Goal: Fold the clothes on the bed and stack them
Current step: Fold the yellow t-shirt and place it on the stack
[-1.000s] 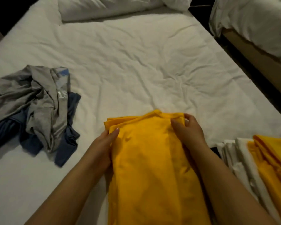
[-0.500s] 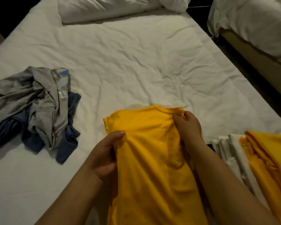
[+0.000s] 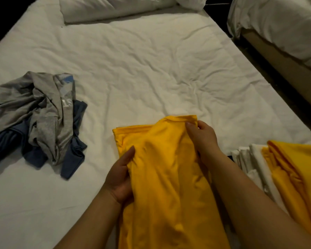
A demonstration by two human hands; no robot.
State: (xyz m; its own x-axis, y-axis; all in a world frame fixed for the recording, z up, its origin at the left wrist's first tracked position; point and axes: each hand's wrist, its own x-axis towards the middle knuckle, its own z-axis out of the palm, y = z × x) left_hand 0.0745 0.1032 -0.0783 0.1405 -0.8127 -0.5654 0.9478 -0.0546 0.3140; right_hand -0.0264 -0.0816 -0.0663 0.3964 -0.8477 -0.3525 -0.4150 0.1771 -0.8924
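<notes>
Bed (image 3: 142, 69): white sheet, creased; it carries all the clothes.
Yellow shirt (image 3: 165, 168): lies at the middle of the bed's near edge, folded into a long strip that runs from that edge toward the bed's centre. At its far end a lower layer shows on the left side, under the top layer.
Left hand (image 3: 120, 178): grips the left edge of the yellow shirt about halfway along the strip. The thumb lies on top of the cloth; the fingers are curled underneath and hidden.
Right hand (image 3: 203, 139): holds the far right corner of the yellow shirt. The thumb presses on top and the fingers are curled round the edge.
Grey shirt (image 3: 43, 108): crumpled at the bed's left edge, unfolded, with pale print showing.
Blue garment (image 3: 74, 150): crumpled under and beside the grey shirt, touching it.
Folded stack (image 3: 255, 159): at the bed's near right corner; white folded pieces with a yellow folded piece (image 3: 298, 168) on top, just beside the right forearm.
Pillow (image 3: 115, 6): at the bed's far edge.
Second bed (image 3: 280, 24): apart, beyond the right edge.
</notes>
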